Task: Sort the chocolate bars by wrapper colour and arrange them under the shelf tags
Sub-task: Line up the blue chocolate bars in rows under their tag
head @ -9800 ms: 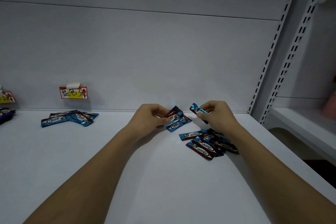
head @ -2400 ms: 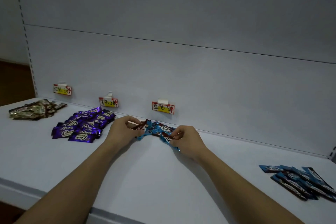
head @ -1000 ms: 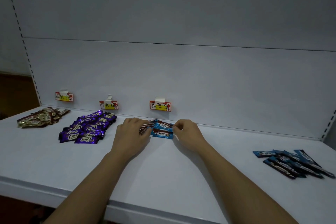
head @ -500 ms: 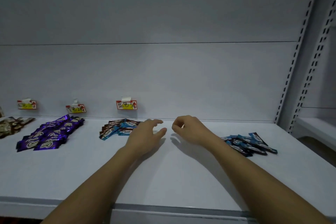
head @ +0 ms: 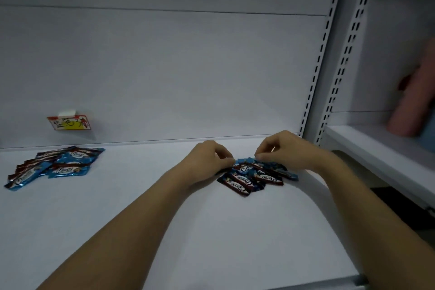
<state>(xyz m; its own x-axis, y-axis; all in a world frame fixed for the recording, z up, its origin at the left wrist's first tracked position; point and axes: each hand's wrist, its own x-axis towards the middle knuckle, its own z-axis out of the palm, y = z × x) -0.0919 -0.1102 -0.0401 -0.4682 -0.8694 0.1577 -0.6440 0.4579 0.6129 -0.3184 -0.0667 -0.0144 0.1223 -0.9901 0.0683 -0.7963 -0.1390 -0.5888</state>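
Note:
A loose pile of blue-and-brown chocolate bars lies on the white shelf toward the right. My left hand sits at the pile's left edge with fingers curled onto a bar. My right hand hovers over the pile's back edge, its fingertips pinching the end of a blue bar. A sorted group of blue bars lies at the left, below a red-and-yellow shelf tag on the back wall.
Perforated shelf uprights stand right of the pile. Beyond them is a neighbouring white shelf with a blurred pink object on it. The shelf's front edge runs along the bottom right.
Both hands moved right from beside the sorted blue group to the loose pile and closed onto bars there. The view swung right; the purple bars and other tags left the frame.

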